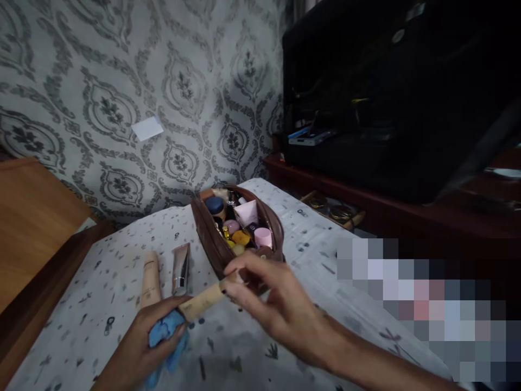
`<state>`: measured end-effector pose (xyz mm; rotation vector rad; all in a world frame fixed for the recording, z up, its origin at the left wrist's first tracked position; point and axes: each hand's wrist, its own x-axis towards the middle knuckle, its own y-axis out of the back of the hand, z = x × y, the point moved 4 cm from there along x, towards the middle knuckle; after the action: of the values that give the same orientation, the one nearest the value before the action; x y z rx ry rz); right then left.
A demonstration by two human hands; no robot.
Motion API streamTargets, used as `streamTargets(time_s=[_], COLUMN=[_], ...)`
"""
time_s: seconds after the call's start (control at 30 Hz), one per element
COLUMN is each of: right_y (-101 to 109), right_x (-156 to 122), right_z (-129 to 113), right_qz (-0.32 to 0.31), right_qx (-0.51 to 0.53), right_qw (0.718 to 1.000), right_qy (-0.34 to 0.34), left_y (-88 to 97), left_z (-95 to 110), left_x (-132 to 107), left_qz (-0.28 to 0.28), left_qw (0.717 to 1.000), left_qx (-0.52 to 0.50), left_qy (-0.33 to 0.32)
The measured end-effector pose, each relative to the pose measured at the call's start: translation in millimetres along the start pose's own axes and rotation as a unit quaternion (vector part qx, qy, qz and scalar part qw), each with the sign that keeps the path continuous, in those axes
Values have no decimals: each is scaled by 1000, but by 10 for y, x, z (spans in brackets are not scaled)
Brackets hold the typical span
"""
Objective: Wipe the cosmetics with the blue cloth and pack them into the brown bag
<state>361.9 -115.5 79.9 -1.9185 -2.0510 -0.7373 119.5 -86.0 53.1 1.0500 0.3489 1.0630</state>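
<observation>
My right hand (273,300) pinches the far end of a beige cosmetic tube (203,300) between thumb and fingertips. My left hand (143,341) is closed on a blue cloth (163,332) wrapped round the tube's near end. Just behind my right hand an open brown cosmetics pouch (212,239) stands on the bed, packed with several small jars, bottles and tubes. Two more tubes lie left of the pouch: a beige tube (150,279) and a silver tube (180,269).
A patterned white bedsheet (101,304) covers the surface. Left is a wooden bed board (28,228). Patterned wallpaper (122,81) is behind, a dark cabinet (386,98) on a red-brown shelf (366,203) at right. A blurred patch (427,304) covers the right side.
</observation>
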Motion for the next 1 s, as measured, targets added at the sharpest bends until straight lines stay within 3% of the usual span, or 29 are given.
streamTargets(time_s=[0.17,0.27,0.43,0.53,0.63,0.77,1.0], right_y=[595,793,828,810,822,860,954], right_x=[276,539,872,930,933,915,864], right_z=[-106,-78,34,30,-11,-66,-4], right_qz=[115,154,140,134,134,111,29], right_qx=[-90,-174,-244,-253,-241,-234,-226], right_qw=[988,969,953,949,950,955,963], right_qy=[52,81,114,134,144,143,143], left_y=[-170,-243,-264,-157,5,120,158], left_z=[32,68,96,142,291,571,664], left_x=[108,131,127,149,250,496,837], left_qz=[-58,-69,-58,-12,55,83,120], left_qw=[998,996,997,998,991,974,979], left_qx=[-28,-52,-37,1,60,125,125], left_qy=[14,12,-27,-58,-102,-167,-109])
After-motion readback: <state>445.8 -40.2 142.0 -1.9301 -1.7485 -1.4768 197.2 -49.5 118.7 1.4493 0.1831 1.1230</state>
